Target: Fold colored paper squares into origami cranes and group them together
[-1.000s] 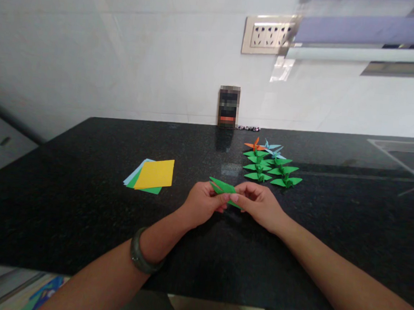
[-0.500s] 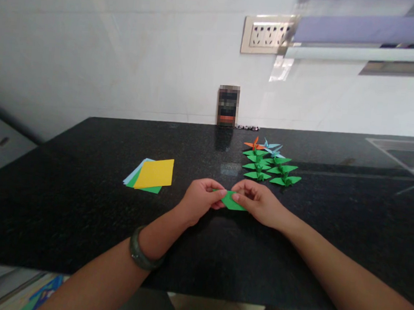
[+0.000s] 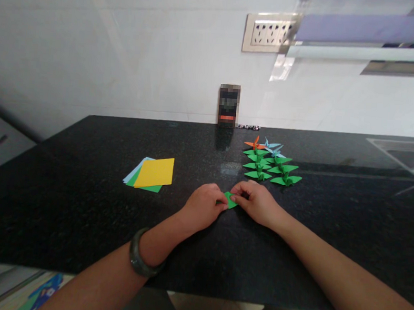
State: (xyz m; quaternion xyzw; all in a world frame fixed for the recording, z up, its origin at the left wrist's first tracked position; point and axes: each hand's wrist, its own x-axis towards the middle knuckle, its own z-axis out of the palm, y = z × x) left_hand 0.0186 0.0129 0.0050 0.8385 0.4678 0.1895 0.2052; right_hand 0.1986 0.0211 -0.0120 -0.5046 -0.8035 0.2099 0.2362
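A small folded piece of green origami paper [image 3: 231, 201] lies between my two hands, low over the dark countertop. My left hand [image 3: 206, 205], with a dark bangle on its wrist, pinches the paper's left corner. On the other side, my right hand [image 3: 255, 202] has thumb and forefinger closed on the upper right part of the paper. Fingers cover much of its edges, so the exact fold is hard to make out. Just beyond my right hand stand several green paper cranes [image 3: 259, 167] in rows.
An orange paper crane [image 3: 255, 143] and light blue cranes [image 3: 276, 152] stand behind the green ones. To the left lies a fanned stack of paper squares, yellow [image 3: 155, 172] on top. A phone-like object [image 3: 228, 105], pixelated, leans against the wall below a socket panel [image 3: 270, 33].
The green paper shows a smaller, more compact shape between my fingers. My left hand has turned over it, its fingertips now at the left corner; my right hand has shifted slightly left.
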